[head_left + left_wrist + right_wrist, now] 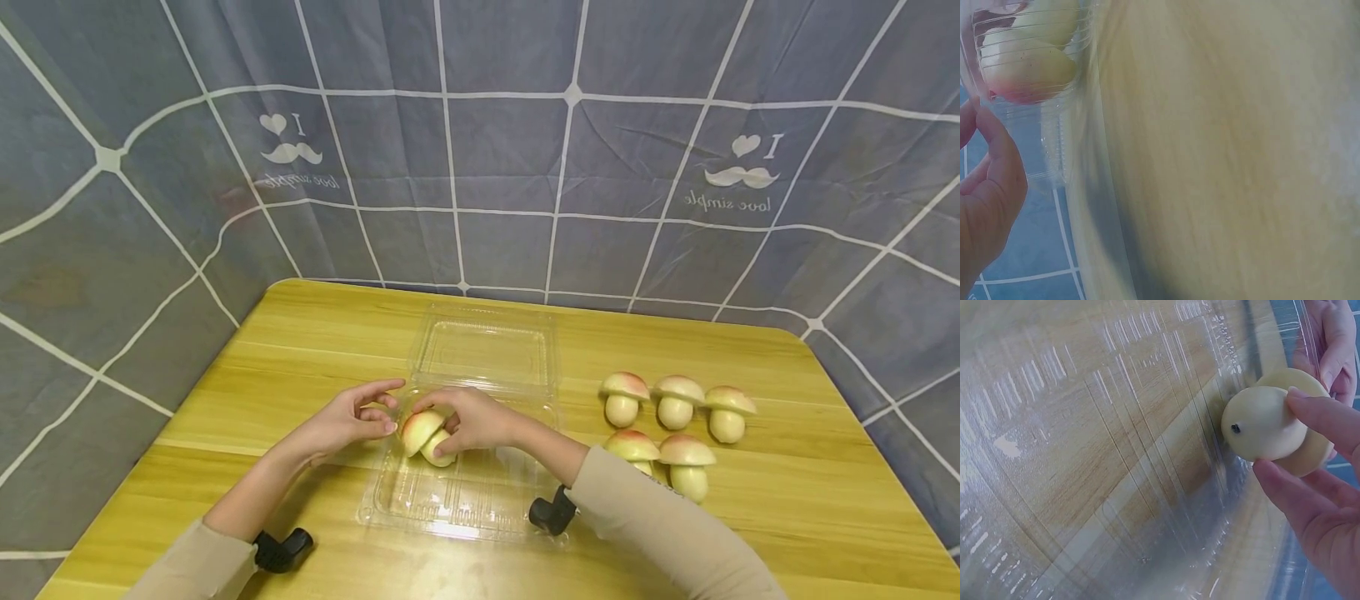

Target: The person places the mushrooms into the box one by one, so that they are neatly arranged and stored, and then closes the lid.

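Inside the left part of a clear plastic clamshell box, my right hand pinches an artificial mushroom between thumb and fingers. Its cap is cream with a reddish edge and points left. In the right wrist view the pale stem shows a small dark spot on its end, with fingertips on either side. My left hand is at the box's left rim, fingers loosely bent and apart from the thumb. Its thumb tip is close to the clear wall in the left wrist view; whether it touches is hard to tell.
The box's lid lies folded back behind the base. To the right stand several more artificial mushrooms in two rows, the front row partly behind my right sleeve. A grey checked curtain borders the wooden table.
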`<state>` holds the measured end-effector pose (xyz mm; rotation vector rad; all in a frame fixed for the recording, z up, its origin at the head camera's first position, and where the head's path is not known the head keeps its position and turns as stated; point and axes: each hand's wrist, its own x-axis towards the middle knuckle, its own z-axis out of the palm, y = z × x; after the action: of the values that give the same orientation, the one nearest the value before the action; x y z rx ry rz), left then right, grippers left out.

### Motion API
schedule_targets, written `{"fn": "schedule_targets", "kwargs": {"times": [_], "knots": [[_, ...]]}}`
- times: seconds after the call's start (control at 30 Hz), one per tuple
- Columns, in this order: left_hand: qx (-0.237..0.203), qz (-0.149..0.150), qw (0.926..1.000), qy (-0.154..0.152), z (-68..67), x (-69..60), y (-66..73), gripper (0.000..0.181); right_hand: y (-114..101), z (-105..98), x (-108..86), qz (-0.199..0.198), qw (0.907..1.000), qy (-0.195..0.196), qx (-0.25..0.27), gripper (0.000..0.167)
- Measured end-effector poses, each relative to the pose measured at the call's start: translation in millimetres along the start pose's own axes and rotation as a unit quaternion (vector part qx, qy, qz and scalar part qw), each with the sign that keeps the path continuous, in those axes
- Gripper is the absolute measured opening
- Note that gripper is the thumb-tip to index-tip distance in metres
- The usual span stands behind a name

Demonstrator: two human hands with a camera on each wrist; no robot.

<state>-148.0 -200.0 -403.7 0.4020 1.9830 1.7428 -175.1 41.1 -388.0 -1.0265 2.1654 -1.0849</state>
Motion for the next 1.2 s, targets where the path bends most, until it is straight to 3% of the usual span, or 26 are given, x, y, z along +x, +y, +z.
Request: {"fn": "schedule_targets", "kwargs": {"times": [0.37, 0.67, 1.2], "knots": [[-0.002, -0.001, 1.0, -0.003, -1.0, 0.8, -0.3, 0.072, -3.8, -8.5, -6.0, 0.001, 0.9999, 0.01, 0.013, 0.056], [0.003, -0.002, 1.0, 0.0, -1.5, 0.4, -0.1, 0.072, -4.8, -17.3, -15.1, 0.02, 0.9981, 0.01, 0.057, 0.058], [0.0, -0.003, 1.0, 0.007, -0.3, 0.5, -1.1, 0.071, 2.8, -34.6, -48.1, 0.018, 0.988, 0.064, 0.14, 0.057]]}}
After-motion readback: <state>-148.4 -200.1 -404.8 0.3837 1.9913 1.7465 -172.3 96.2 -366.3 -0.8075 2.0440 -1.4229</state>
